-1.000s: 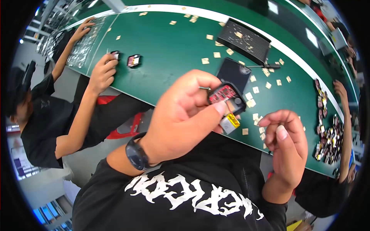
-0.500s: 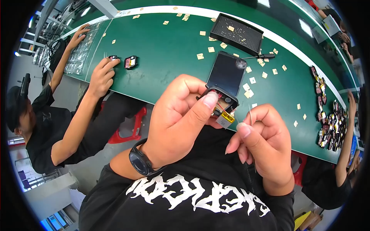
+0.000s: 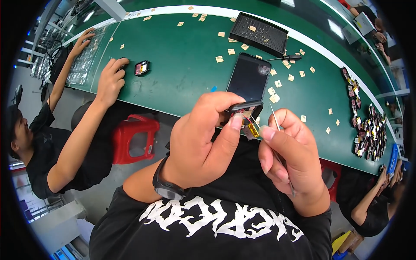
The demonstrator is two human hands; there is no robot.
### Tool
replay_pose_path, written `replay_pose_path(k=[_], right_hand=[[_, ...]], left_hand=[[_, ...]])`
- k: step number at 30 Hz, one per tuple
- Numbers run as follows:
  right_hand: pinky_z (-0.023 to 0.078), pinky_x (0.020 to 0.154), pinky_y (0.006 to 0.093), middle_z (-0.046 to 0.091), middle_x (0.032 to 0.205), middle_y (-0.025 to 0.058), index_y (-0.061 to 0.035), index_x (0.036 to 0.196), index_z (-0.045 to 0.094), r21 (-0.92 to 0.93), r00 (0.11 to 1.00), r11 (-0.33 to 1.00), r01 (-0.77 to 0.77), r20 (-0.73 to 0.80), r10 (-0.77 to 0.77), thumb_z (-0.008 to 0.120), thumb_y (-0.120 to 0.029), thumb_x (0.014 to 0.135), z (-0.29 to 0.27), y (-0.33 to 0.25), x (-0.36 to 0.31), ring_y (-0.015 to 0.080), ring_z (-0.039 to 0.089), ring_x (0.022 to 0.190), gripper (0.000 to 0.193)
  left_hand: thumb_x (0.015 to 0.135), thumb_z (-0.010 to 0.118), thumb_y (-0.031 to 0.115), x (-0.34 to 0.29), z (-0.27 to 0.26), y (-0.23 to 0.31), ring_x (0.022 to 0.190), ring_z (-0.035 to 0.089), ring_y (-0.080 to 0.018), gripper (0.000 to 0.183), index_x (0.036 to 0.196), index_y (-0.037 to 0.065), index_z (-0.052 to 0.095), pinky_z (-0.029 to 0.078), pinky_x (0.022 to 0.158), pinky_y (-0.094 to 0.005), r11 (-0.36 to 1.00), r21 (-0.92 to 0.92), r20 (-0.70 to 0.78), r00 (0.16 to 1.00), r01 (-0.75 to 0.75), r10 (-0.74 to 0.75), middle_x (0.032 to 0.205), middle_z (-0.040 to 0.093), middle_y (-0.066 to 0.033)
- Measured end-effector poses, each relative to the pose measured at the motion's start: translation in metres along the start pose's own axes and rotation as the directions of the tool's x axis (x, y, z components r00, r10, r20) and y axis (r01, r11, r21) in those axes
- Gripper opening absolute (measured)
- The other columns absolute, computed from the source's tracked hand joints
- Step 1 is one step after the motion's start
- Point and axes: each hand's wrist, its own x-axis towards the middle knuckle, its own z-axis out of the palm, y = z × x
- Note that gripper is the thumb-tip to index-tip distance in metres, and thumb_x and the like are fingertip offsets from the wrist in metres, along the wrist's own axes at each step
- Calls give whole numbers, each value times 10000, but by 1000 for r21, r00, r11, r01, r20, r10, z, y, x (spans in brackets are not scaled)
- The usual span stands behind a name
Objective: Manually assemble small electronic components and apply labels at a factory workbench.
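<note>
Pinched in my left hand (image 3: 201, 143) is a small black device housing (image 3: 248, 105), tilted, with red circuitry inside. A silver battery with yellow tape (image 3: 253, 129) hangs from it on thin wires, close to my right fingertips. My right hand (image 3: 292, 151) is closed around a thin, pointed metal tool (image 3: 274, 116); its tip points up, its middle is hidden by my fingers, and its other end shows below the palm. Whether my right thumb touches the battery, I cannot tell. Just beyond the housing, a black phone-like slab (image 3: 248, 78) lies on the green table (image 3: 182, 65).
A black tray (image 3: 259, 34) of tiny parts stands beyond the slab, beside a screwdriver (image 3: 289, 57). Small beige squares (image 3: 231, 51) lie scattered. Many small assemblies (image 3: 370, 134) are heaped at right. At left, a co-worker's hand (image 3: 110, 80) rests near another device (image 3: 141, 68); a red stool (image 3: 134, 138) stands below.
My left hand has tilted the housing so its rim stands more edge-on. My right hand has moved left, nearer the battery, and turned the metal tool. The view has shifted slightly.
</note>
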Motion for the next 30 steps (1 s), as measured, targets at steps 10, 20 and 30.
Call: replay_pose_path(k=[10,20,30], right_hand=[[306,364,214,648,667,117,-57,1003,444,-162,990,977,141,-7,-144,597,-49,993,5,19,5,61,454,413,153],[405,562,170,681,911,104,6,1260,453,-170,774,757,632,91,-626,606,-31,995,-17,40,21,43,540,669,309],[534,656,227,718,971,118,29,1187,604,-428,863,759,491,120,-491,690,75,886,-29,21,15,109,694,813,316]], left_hand=[[1032,487,31,3,-10,13,780,611,-72,133,1149,-31,484,506,703,-233,856,-421,17,946,300,-323,1006,666,-107],[1031,497,88,2,-10,3,772,633,-113,122,1125,22,455,510,692,-240,708,-560,86,880,430,-467,1065,683,-184],[979,559,-33,10,-8,14,918,692,-171,258,1222,-43,474,565,804,-289,758,-443,160,875,478,-458,1050,678,-161]])
